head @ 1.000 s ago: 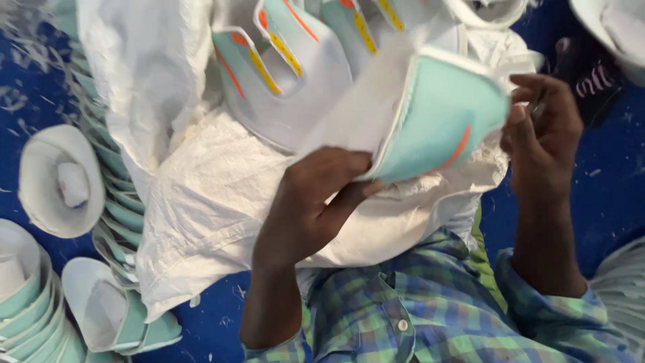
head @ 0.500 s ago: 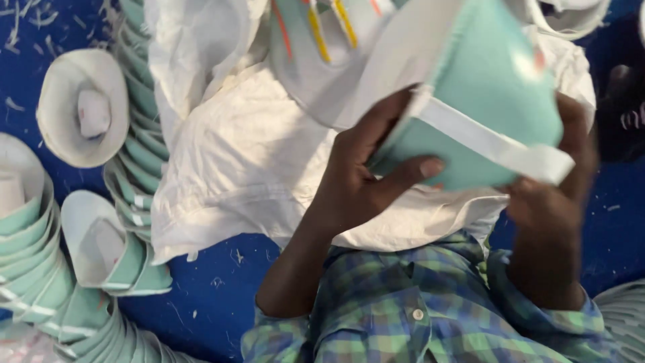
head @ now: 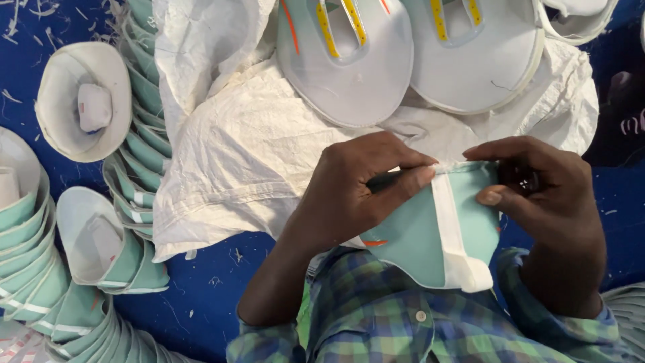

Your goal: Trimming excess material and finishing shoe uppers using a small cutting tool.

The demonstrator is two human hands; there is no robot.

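Head view, reading left to right: nested stacks of mint-green pieces [head: 40,269] crowd the left edge of the blue floor [head: 208,296], with one white cup-shaped piece [head: 84,101] lying open side up above them. These look already worked, judging by how neatly they nest, though that is only a guess. Next comes a crumpled white sack [head: 235,154] spread over the lap, and on its top edge two flat pieces with yellow stripes [head: 349,60], which appear not yet handled.

Lower down, the left hand [head: 356,195] curls around the mint-green piece with a white strip [head: 437,235], thumb and fingers closed on its upper rim; a dark slim thing shows under the forefinger, too hidden to name. The right hand [head: 544,202] pinches the same rim from the other side, fingertips pressed down beside the strip. So this piece is mid-work, held over the checked shirt [head: 376,323].

Room is tight: stacks hem the left, the sack's load sits just above the hands, and free floor lies only between the stacks and the person's body and at far right.
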